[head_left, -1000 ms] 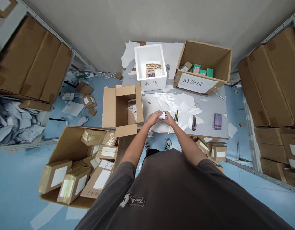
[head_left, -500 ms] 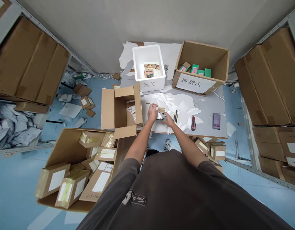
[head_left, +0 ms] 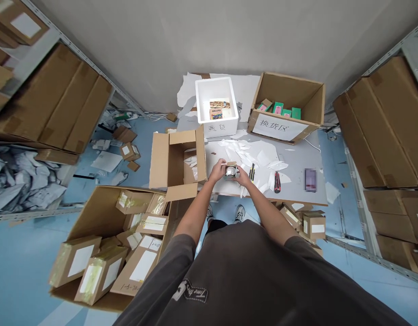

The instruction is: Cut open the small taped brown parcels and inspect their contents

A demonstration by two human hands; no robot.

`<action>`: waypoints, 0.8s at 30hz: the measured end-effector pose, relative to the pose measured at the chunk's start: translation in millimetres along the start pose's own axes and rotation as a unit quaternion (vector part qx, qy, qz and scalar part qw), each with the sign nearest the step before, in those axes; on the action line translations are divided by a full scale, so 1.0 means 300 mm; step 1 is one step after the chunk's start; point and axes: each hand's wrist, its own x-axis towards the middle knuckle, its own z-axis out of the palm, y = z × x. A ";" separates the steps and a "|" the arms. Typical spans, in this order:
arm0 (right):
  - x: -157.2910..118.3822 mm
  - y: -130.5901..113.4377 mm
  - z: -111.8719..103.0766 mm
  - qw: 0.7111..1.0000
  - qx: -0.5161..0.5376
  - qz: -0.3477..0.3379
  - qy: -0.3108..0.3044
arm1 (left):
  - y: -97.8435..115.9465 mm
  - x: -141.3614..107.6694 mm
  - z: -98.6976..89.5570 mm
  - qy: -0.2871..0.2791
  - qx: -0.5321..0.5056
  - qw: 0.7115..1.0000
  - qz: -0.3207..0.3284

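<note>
Cardboard small box [head_left: 231, 177] x1, silvery round item [head_left: 231, 171] x1 inside, at table [head_left: 293, 158] front | left hand [head_left: 218, 170], right hand [head_left: 243, 175]: fingers pinching box's opposite sides | yellow cutter [head_left: 252, 172] x1, red cutter [head_left: 277, 182] x1, rightward | paper scraps [head_left: 241, 151], uncountable, crowding beyond | open carton [head_left: 160, 160] x1 left | foam bin [head_left: 217, 129] x1 behind

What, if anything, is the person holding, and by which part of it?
A small open box, held by its opposite sides: the left hand on one, the right hand on the other.
</note>
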 end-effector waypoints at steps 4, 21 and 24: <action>-0.010 -0.033 -0.015 0.999 0.034 0.002 -0.015 | -0.040 -0.034 0.009 -0.027 -0.019 0.998 0.054; 0.097 -0.199 -0.083 0.969 -0.241 -0.040 -0.040 | -0.059 -0.022 0.101 -0.077 -0.008 0.995 0.057; 0.121 -0.231 -0.091 0.955 -0.272 -0.089 -0.071 | -0.063 -0.015 0.107 -0.075 -0.012 0.996 0.054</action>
